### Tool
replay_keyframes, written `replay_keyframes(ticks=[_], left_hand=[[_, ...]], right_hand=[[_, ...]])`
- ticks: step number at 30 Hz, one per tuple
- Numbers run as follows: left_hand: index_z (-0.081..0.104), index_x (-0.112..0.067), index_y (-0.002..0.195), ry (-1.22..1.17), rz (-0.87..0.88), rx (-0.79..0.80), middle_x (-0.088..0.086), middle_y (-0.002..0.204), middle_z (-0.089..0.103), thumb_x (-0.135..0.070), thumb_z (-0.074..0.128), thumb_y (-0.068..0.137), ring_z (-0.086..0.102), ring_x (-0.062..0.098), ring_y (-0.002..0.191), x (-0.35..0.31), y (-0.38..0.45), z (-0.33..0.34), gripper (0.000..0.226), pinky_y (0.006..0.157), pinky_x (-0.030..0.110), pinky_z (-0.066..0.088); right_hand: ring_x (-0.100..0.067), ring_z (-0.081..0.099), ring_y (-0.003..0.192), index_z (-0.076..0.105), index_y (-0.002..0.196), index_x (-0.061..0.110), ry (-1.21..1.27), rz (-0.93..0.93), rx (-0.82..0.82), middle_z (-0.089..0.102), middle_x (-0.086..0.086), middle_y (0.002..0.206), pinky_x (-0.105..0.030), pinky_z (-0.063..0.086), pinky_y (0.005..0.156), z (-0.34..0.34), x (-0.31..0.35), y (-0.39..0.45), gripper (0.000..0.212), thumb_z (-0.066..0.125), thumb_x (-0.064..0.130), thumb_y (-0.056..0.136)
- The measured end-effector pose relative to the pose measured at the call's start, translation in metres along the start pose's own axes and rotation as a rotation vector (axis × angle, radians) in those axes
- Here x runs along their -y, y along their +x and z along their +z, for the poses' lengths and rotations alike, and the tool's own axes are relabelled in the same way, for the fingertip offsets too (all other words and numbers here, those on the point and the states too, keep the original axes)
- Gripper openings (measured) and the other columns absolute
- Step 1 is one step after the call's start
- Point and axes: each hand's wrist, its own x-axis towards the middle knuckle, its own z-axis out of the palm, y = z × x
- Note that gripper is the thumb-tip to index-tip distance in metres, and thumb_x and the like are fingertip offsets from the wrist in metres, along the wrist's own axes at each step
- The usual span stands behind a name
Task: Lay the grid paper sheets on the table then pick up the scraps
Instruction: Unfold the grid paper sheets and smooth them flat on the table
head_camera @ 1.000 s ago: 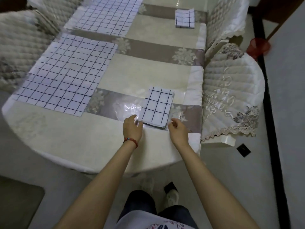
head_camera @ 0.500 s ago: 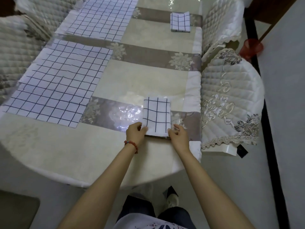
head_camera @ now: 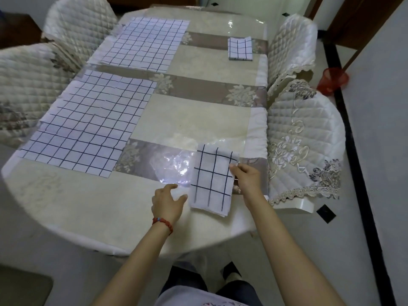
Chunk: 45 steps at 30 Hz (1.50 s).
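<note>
At the table's (head_camera: 88,208) near edge, the right hand (head_camera: 247,180) pinches the right border of a folded grid-paper stack (head_camera: 212,180) lying flat there; the left hand (head_camera: 166,203), fingers loosely spread, hovers just left of it, arm extended.

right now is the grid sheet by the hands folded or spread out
Folded: the white black-gridded sheet shows stacked layers along its near edge, unlike the spread sheet left of it.

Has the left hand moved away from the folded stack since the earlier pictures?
Yes. The left hand has left the stack corner and now sits apart, on the stack's left.
</note>
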Motion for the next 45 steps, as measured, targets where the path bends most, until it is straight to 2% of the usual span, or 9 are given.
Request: replay_keyframes(ticks=[5, 11, 14, 19, 23, 27, 31, 36, 45], left_hand=[[0.059, -0.014, 0.116, -0.227, 0.188, 0.025, 0.005, 0.125, 0.056, -0.023, 0.06, 0.086, 0.052, 0.015, 0.112, -0.042, -0.021, 0.014, 0.031, 0.096, 0.024, 0.039], [0.062, -0.015, 0.098, -0.584, 0.105, 0.191, -0.001, 0.095, 0.064, -0.028, 0.061, 0.085, 0.06, 0.011, 0.09, -0.08, -0.036, 0.02, 0.019, 0.08, 0.023, 0.05], [0.058, -0.013, 0.066, -0.651, 0.088, 0.17, 0.001, 0.069, 0.058, -0.027, 0.063, 0.083, 0.054, 0.012, 0.067, -0.081, -0.039, 0.018, 0.023, 0.06, 0.018, 0.045], [0.045, -0.013, 0.052, -0.611, 0.028, 0.024, -0.001, 0.051, 0.038, -0.015, 0.06, 0.084, 0.037, 0.012, 0.053, -0.075, -0.036, 0.011, 0.035, 0.052, 0.023, 0.034], [0.046, -0.01, 0.062, -0.581, 0.067, -0.092, 0.006, 0.059, 0.034, -0.021, 0.06, 0.084, 0.031, 0.015, 0.058, -0.058, -0.02, -0.012, 0.028, 0.055, 0.025, 0.028], [0.05, -0.011, 0.069, -0.481, 0.101, -0.2, 0.009, 0.068, 0.044, -0.027, 0.061, 0.082, 0.04, 0.018, 0.066, -0.042, -0.004, -0.035, 0.024, 0.063, 0.028, 0.033], [0.049, -0.007, 0.121, -0.271, 0.123, -0.357, 0.016, 0.124, 0.052, -0.018, 0.064, 0.082, 0.048, 0.031, 0.116, -0.052, -0.009, -0.039, 0.043, 0.096, 0.039, 0.043], [0.063, -0.01, 0.105, -0.326, 0.363, -0.097, 0.005, 0.112, 0.062, -0.018, 0.065, 0.082, 0.058, 0.012, 0.099, -0.085, -0.047, -0.013, 0.025, 0.068, 0.008, 0.046], [0.069, -0.011, 0.098, -0.496, 0.308, 0.071, 0.002, 0.093, 0.072, -0.024, 0.072, 0.074, 0.066, 0.011, 0.086, -0.108, -0.068, 0.002, 0.027, 0.076, 0.025, 0.054]], right_hand=[[-0.002, 0.03, 0.039, 0.044, 0.052, 0.012, -0.089, -0.192, 0.022, 0.034, 0.006, 0.044, -0.015, 0.027, 0.045, 0.005, 0.009, -0.018, 0.037, 0.068, 0.012, 0.079], [-0.005, 0.04, 0.05, 0.041, 0.052, 0.019, -0.179, -0.248, 0.133, 0.042, 0.006, 0.051, -0.018, 0.037, 0.054, 0.006, 0.016, -0.041, 0.039, 0.073, 0.017, 0.074], [-0.017, 0.04, 0.061, 0.04, 0.053, 0.023, -0.242, -0.255, 0.228, 0.041, -0.006, 0.061, -0.033, 0.037, 0.061, 0.004, 0.02, -0.049, 0.036, 0.073, 0.036, 0.056], [-0.011, 0.04, 0.058, 0.05, 0.054, 0.012, -0.253, -0.282, 0.317, 0.041, -0.009, 0.057, -0.027, 0.037, 0.058, -0.013, 0.03, -0.055, 0.033, 0.081, 0.019, 0.065], [-0.015, 0.06, 0.072, 0.064, 0.077, -0.001, -0.175, -0.29, 0.195, 0.064, -0.019, 0.074, -0.032, 0.053, 0.071, -0.036, 0.038, -0.055, 0.016, 0.075, 0.009, 0.072], [-0.01, 0.044, 0.057, 0.053, 0.058, -0.002, -0.193, -0.369, 0.035, 0.044, -0.011, 0.056, -0.024, 0.037, 0.056, -0.053, 0.047, -0.053, 0.028, 0.068, 0.008, 0.079], [-0.001, 0.029, 0.041, 0.039, 0.043, 0.023, -0.226, -0.418, 0.034, 0.032, 0.011, 0.038, -0.013, 0.025, 0.045, -0.045, 0.054, -0.056, 0.049, 0.063, 0.007, 0.083], [0.001, 0.037, 0.042, 0.05, 0.047, 0.023, -0.264, -0.399, 0.091, 0.043, 0.013, 0.038, -0.012, 0.029, 0.047, -0.024, 0.058, -0.062, 0.038, 0.068, 0.012, 0.079], [-0.002, 0.039, 0.049, 0.045, 0.057, 0.019, -0.486, -0.456, 0.096, 0.045, 0.007, 0.054, -0.014, 0.031, 0.048, -0.015, 0.072, -0.086, 0.028, 0.063, 0.011, 0.075]])
